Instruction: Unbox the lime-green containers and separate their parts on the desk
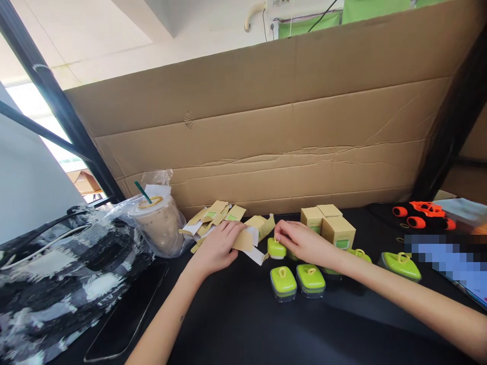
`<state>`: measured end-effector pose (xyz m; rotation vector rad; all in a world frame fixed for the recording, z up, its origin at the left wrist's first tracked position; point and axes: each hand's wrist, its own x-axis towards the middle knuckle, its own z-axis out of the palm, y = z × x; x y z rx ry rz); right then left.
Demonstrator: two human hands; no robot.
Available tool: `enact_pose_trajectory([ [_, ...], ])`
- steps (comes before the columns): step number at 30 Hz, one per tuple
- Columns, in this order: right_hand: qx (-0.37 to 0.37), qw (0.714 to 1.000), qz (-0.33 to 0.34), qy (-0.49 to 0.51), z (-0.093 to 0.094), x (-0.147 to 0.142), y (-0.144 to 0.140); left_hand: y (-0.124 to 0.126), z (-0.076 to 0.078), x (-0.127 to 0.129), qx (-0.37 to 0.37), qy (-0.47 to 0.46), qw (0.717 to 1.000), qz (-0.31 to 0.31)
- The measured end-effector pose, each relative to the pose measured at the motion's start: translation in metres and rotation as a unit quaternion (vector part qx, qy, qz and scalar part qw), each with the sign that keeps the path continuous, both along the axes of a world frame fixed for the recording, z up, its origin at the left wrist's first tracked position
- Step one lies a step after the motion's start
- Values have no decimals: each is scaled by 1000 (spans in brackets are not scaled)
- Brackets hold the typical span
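My left hand [219, 249] is closed on an opened small cardboard box [247, 240], whose white inner flap points down to the right. Flattened boxes [213, 213] with green labels are heaped just behind it. My right hand [294, 238] pinches the top of a small container with a lime-green lid [277, 248], right beside the opened box. Two similar containers, a left one [283, 284] and a right one [311, 280], stand in front of it with yellow loops on their lids. Others sit partly hidden behind my right forearm.
Closed cardboard boxes [337, 230] stand behind my right wrist. Further right are another green-lidded container [401, 265] and an orange toy car [424, 214]. A bagged iced drink [160, 225], a dark phone [127, 314] and black-and-white fabric [83, 274] lie left. A cardboard panel [266, 126] walls the back.
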<state>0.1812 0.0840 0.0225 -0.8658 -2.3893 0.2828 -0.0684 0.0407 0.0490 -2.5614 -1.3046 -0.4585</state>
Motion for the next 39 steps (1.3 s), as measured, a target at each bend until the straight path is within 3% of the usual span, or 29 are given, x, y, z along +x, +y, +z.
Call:
enact_pose_trajectory([
  [4,22,995,8,-92,-4,3,-4,1,0,-2,40,-22,999,-19],
  [10,41,983,4,-179,4,16,-1,-3,-5,6,65,-117,986,-104],
  [19,9,975,10,-223,19,46,9,-6,-13,20,51,-179,967,-172],
  [22,4,984,14,-178,28,45,5,-9,-12,25,35,-175,970,-162],
  [27,58,995,79,34,48,27,-21,-19,-8,34,69,-103,988,-97],
  [30,73,992,99,-27,52,11,-35,-25,-6,36,133,-84,985,-66],
  [34,73,988,104,-91,47,-3,-39,-29,-3,34,222,-53,970,-87],
  [39,49,991,98,-78,39,-1,-33,-23,-2,26,236,12,969,-76],
])
